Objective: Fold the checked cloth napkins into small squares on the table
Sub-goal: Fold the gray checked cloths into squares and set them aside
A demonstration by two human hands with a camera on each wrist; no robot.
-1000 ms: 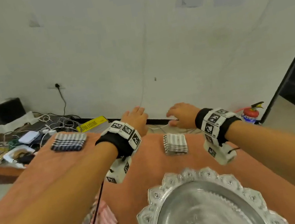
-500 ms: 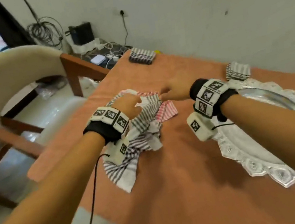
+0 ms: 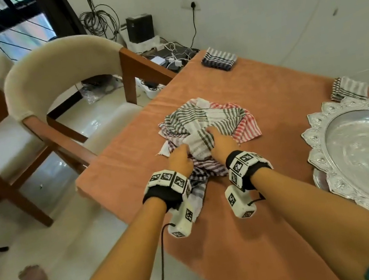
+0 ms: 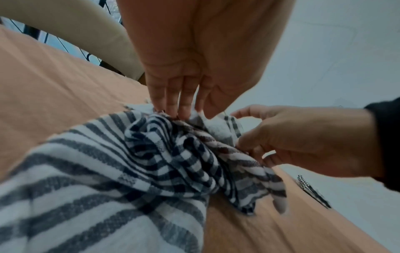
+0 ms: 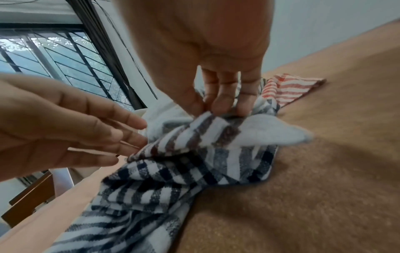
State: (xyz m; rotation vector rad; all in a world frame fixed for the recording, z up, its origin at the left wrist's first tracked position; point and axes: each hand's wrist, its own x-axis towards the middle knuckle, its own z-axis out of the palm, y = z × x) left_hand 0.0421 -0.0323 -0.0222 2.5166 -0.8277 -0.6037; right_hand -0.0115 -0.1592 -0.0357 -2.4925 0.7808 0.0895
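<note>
Both hands, left hand (image 3: 180, 158) and right hand (image 3: 221, 142), apparently pinch the napkin pile (image 3: 207, 121) beneath.

Both forearms extended forward, side by side; left hand (image 3: 179, 157) and right hand (image 3: 222, 141) each with fingertips pinched together, grip closed.

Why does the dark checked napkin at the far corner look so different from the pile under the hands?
The far napkin is folded into a small flat square; the pile is crumpled and loose. The far napkin is one dark piece; the pile mixes grey, red and navy cloths. Nobody touches the far napkin; the left hand and right hand grip the pile. Both lie on the orange table.
</note>
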